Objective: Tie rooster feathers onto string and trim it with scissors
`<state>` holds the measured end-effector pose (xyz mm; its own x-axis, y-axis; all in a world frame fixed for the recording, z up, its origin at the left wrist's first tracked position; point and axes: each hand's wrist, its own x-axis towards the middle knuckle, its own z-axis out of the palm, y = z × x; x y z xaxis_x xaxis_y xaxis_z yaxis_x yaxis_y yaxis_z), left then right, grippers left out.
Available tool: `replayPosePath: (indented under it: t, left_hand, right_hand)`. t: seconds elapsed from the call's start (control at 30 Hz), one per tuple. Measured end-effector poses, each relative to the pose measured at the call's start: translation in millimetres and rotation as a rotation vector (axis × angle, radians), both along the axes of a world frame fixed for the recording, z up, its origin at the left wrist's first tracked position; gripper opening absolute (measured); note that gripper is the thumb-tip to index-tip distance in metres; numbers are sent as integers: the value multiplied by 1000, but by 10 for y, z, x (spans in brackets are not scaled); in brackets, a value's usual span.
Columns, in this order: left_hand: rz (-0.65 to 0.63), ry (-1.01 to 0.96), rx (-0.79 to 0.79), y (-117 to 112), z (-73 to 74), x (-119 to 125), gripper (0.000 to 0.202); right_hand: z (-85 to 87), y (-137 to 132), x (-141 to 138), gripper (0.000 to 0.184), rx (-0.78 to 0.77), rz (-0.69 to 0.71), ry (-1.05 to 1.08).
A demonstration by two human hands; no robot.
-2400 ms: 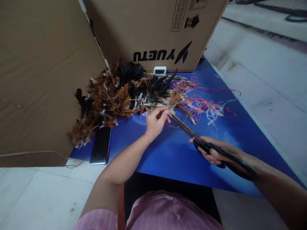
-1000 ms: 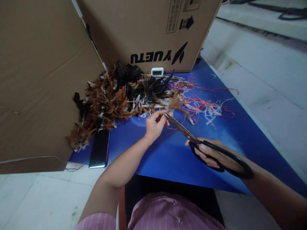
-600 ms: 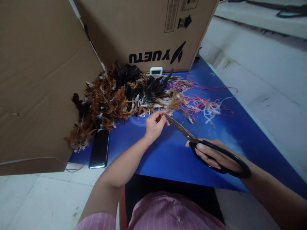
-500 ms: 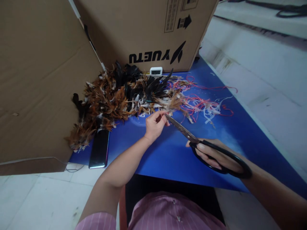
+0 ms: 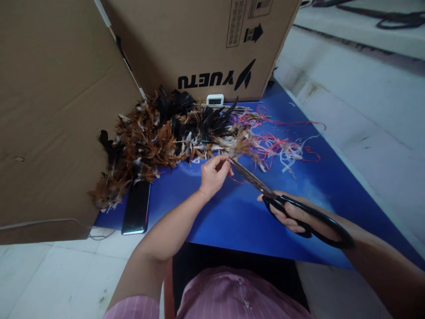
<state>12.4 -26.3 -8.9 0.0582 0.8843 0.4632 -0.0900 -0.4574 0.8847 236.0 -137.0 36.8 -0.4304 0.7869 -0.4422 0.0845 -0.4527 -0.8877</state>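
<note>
My left hand [image 5: 215, 176] is closed in a pinch above the blue table, just in front of the feathers. A thin red string [image 5: 239, 181] trails from its fingertips; whatever else it pinches is too small to make out. My right hand [image 5: 292, 215] grips the black handles of large scissors [image 5: 250, 178]. Their blades point up and left, with the tips right at my left fingertips. Behind my hands lies a wide heap of brown, black and white feathers [image 5: 159, 137]. A tangle of red and white strings [image 5: 279, 148] spreads to its right.
Cardboard boxes stand at the left [image 5: 56, 115] and at the back [image 5: 199, 40] of the blue table [image 5: 219, 226]. A small white digital display [image 5: 215, 100] and thin sticks [image 5: 245, 108] lie behind the feathers. A dark phone [image 5: 136, 208] rests at the table's left front edge.
The scissor handles have spread slightly apart in my right hand. A red string now shows below my left fingertips. My left hand has hardly moved.
</note>
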Motion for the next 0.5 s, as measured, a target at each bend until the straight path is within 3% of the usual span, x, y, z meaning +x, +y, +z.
replayPosePath:
  t: [0.2, 0.4, 0.5]
  left_hand:
    - [7, -14, 12, 1, -3, 8, 15]
    - [2, -32, 16, 7, -28, 11, 16]
    - [-11, -48, 10, 4, -21, 10, 15]
  right_hand:
    - [61, -37, -83, 53, -50, -47, 72]
    - [-140, 55, -50, 46, -276, -67, 128]
    - [-167, 58, -33, 45, -143, -29, 37]
